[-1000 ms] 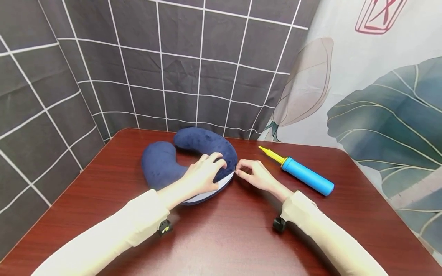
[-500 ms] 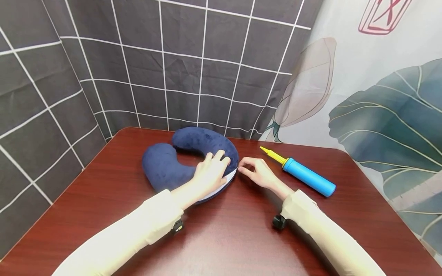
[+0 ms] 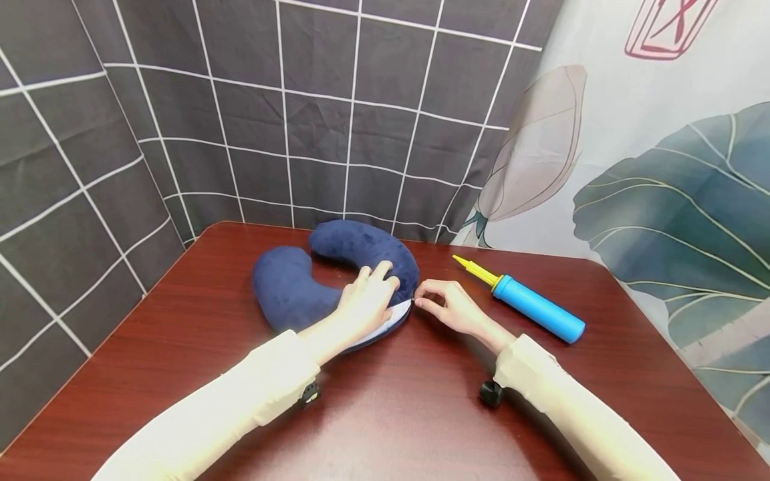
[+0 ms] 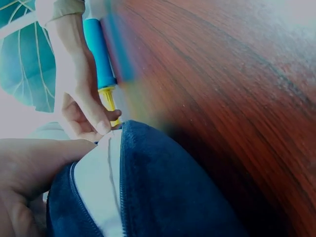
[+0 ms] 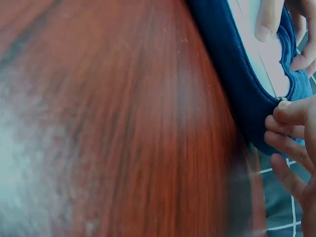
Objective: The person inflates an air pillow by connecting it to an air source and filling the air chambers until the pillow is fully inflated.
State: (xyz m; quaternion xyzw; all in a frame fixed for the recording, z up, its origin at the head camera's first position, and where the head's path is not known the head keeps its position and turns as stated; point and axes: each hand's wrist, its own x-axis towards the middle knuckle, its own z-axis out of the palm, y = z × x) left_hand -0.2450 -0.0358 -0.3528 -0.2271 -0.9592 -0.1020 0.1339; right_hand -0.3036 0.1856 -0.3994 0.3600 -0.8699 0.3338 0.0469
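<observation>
Since half a second ago, the neck pillow (image 3: 293, 288) has slid slightly to the right, and the right hand (image 3: 452, 306) has come a little nearer the person; the left hand (image 3: 368, 299) keeps nearly the same spot on top of the pillow. Dark blue and U-shaped, the pillow lies on the red-brown table (image 3: 391, 434), the gap of the U facing away to the left. Along its curved outer side, towards the person, a zip (image 4: 123, 187) is partly undone, with white material (image 4: 96, 185) showing between the two edges. At the right end of the pillow, the right hand pinches the zip pull (image 5: 283, 101) between thumb and finger. The left hand holds the pillow, its fingers spread and bent over the blue cover, the thumb against the white part. To the right of the pillow, well apart from it, lies a blue air pump (image 3: 538, 308) with a yellow nozzle (image 3: 476, 270). Behind the pillow hangs a dark checked cloth (image 3: 315, 127); a flowered cloth (image 3: 680, 207) hangs further right.
</observation>
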